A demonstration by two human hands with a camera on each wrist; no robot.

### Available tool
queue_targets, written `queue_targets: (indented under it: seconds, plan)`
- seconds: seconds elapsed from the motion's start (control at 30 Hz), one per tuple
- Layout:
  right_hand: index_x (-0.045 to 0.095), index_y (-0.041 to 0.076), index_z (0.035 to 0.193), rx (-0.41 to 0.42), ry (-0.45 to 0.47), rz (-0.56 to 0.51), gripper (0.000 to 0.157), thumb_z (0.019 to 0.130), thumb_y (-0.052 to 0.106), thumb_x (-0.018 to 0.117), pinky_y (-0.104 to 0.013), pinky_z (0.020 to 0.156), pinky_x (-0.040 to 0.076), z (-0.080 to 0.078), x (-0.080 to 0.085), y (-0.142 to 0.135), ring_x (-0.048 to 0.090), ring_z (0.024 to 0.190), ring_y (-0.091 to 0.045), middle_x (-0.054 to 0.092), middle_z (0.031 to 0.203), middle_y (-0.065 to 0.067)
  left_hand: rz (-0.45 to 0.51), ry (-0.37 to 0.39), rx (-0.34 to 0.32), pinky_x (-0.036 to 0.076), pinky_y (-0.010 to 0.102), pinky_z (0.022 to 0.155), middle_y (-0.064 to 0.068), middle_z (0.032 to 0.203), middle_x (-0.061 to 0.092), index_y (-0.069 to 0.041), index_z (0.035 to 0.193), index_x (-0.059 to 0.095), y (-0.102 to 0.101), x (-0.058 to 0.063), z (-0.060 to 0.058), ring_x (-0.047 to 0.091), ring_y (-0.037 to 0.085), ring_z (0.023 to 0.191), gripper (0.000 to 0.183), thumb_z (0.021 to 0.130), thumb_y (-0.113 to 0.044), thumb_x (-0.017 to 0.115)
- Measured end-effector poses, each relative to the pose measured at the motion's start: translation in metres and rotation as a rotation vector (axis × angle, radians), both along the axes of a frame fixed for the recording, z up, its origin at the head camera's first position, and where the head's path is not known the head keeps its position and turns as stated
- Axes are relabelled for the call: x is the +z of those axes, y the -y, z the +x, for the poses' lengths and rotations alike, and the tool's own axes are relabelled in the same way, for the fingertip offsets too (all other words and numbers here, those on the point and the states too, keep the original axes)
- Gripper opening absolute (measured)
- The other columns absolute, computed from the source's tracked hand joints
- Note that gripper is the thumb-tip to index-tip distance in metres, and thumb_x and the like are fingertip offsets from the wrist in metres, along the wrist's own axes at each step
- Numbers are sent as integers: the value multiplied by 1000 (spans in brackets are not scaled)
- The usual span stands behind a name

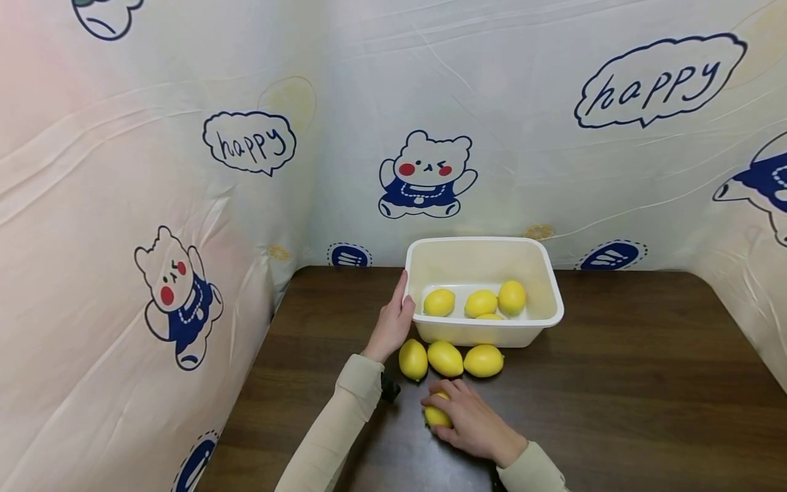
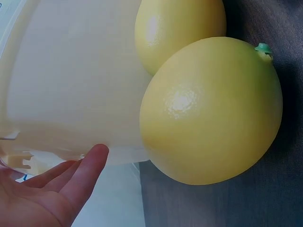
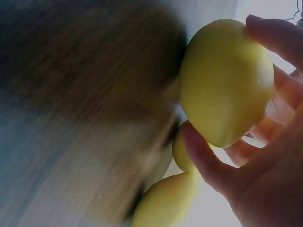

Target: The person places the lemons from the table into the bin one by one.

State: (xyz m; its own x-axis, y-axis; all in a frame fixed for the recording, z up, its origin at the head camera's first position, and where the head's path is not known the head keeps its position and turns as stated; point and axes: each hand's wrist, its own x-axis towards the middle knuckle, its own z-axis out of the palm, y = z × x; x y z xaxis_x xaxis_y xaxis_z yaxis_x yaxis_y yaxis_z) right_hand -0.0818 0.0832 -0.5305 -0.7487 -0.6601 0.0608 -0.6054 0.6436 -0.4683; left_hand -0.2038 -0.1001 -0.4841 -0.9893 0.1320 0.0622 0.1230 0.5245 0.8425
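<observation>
My right hand (image 1: 470,420) grips a yellow lemon (image 3: 227,82) between thumb and fingers, close over the table in the head view. Reaching to the near left corner of a white plastic bin (image 1: 479,333), my left hand (image 1: 393,321) lays straight fingers along its outer side, thumb at the rim. Several lemons (image 1: 439,303) lie on the bin's floor, one partly hidden by the front wall. Three more sit in a row against its front: a left lemon (image 1: 413,360), a middle lemon (image 1: 445,359) and a right lemon (image 1: 484,361). The left wrist view shows a lemon (image 2: 210,113) with a green stem tip.
The dark brown wooden table (image 1: 645,355) stretches to both sides of the bin. Behind and beside it hangs a pale cloth (image 1: 522,102) printed with bears and "happy" bubbles, and the bin's back stands close to it.
</observation>
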Motion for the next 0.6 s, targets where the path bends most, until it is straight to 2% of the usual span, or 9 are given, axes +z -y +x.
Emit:
queue_targets:
  seconds: [0.1,0.37,0.6]
  plan:
    - [66,21,122,0,25,18,35,88,30,68,-43,91,48,1,-1,0,49,109,-19,55,127,-2,0,0,-1,44,46,104,2,158,31,-34,156,9,0,0,0,56,25,115,57,103,-31,29]
    - [64,22,123,1,61,43,37,87,29,69,-43,91,49,1,-2,-1,48,112,-20,53,127,1,-2,-9,-1,47,46,99,4,157,33,-32,156,10,0,-1,-1,58,26,107,56,103,-30,29]
    - [63,21,125,3,55,38,41,85,27,72,-44,90,49,1,-3,-2,49,113,-21,54,127,0,4,-4,-5,44,47,104,3,158,31,-33,156,10,0,-1,0,57,25,117,57,103,-29,29]
